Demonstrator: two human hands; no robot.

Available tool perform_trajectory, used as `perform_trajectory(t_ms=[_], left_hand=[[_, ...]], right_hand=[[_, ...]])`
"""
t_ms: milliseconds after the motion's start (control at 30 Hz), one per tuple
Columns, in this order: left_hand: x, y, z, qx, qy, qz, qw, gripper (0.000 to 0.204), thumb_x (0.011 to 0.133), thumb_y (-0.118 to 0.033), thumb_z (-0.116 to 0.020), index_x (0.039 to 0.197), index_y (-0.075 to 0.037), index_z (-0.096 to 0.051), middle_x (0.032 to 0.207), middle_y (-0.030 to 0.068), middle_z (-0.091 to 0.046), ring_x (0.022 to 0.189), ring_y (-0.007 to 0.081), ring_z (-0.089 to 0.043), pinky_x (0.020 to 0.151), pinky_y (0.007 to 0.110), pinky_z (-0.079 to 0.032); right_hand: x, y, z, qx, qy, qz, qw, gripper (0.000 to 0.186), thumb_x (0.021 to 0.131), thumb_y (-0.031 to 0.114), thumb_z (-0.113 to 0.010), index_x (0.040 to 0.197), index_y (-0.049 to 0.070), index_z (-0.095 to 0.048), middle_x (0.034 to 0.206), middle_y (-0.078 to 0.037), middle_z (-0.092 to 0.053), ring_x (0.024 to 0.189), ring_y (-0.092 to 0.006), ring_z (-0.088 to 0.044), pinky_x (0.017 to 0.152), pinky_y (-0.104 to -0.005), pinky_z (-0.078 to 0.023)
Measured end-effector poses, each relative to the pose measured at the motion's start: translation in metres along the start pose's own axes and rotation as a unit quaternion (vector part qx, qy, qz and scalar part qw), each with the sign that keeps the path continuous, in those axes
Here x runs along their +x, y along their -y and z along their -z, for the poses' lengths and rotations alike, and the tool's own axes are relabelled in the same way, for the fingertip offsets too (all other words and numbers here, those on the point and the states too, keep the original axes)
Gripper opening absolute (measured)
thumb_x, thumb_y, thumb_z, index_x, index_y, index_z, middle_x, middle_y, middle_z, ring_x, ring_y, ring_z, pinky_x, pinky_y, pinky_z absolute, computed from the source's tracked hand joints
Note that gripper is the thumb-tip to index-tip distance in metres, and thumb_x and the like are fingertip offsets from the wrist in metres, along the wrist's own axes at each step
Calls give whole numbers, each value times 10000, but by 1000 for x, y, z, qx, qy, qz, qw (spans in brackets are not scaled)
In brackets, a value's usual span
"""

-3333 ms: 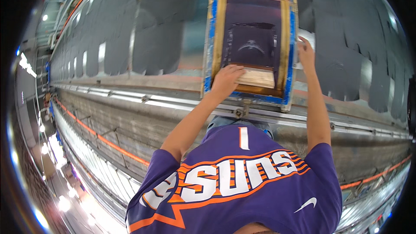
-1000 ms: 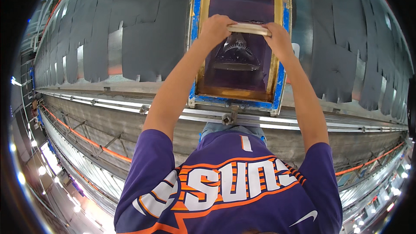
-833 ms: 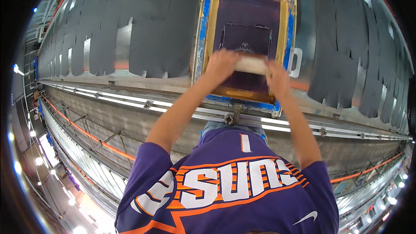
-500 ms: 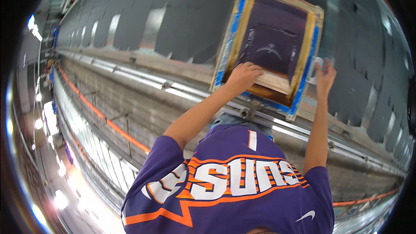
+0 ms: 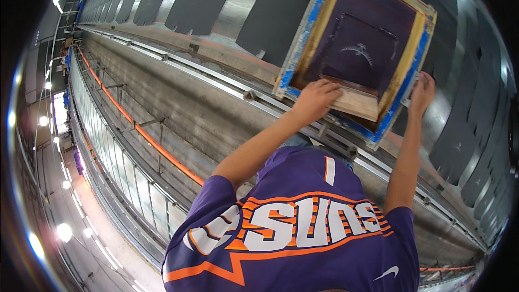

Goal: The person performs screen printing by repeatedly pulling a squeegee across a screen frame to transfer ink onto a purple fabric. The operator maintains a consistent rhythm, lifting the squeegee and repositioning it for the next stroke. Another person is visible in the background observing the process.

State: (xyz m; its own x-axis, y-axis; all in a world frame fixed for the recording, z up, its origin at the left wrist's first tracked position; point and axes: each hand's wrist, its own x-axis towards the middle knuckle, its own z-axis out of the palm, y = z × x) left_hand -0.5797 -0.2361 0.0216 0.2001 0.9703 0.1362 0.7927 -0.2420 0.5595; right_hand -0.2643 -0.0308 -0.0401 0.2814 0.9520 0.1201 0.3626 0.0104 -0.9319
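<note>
A screen printing frame (image 5: pixel 386 130), wooden with blue tape along its rim, lies tilted on the long table at upper right. Its dark purple mesh (image 5: pixel 346 24) carries a pale curved design inside a smeared rectangular outline. At the frame's near end rests a squeegee (image 5: pixel 357 105) with a pale wooden handle. My left hand (image 5: pixel 319 99) is closed over the left part of that handle. Against the frame's right edge, my right hand (image 5: pixel 423 95) has its fingers curled in, beside a small whitish piece; the fingertips are partly hidden.
Dark grey sheets (image 5: pixel 197 8) cover the long table in a row, with shiny metal strips between them. A metal rail (image 5: pixel 216 82) runs along the table's near edge, just in front of me. An orange pipe (image 5: pixel 157 143) and ceiling lights show at left.
The frame and both hands now sit further right in the view, which has shifted. My right fingers, spread before, have curled in at the frame's edge. The left hand stays on the squeegee.
</note>
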Motion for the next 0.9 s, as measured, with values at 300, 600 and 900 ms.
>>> perform_trajectory(t_ms=[300,600,900], left_hand=[[-51,142,119,36,60,-8,998,484,751,-67,-715,1230,-118,-667,1308,57,-629,1227,265,-556,965,416,-463],[-47,183,115,-17,66,-30,997,371,876,-148,-597,1238,-102,-662,1301,56,-619,1215,256,-555,972,406,-447],[-80,201,121,-17,88,-87,992,419,851,-156,-609,1266,-130,-663,1287,43,-627,1214,271,-561,934,440,-472]], right_hand=[[-84,62,-152,73,48,-101,991,195,1038,188,-610,1165,45,-645,803,28,-577,652,-34,-456,560,-203,-355],[-81,59,-168,-56,31,-101,993,249,1044,264,-616,1191,66,-649,730,55,-497,619,-14,-401,540,-210,-311],[-82,41,-166,-249,50,-55,965,260,1007,191,-607,1224,69,-684,1107,-99,-737,944,-187,-679,855,-316,-520]])
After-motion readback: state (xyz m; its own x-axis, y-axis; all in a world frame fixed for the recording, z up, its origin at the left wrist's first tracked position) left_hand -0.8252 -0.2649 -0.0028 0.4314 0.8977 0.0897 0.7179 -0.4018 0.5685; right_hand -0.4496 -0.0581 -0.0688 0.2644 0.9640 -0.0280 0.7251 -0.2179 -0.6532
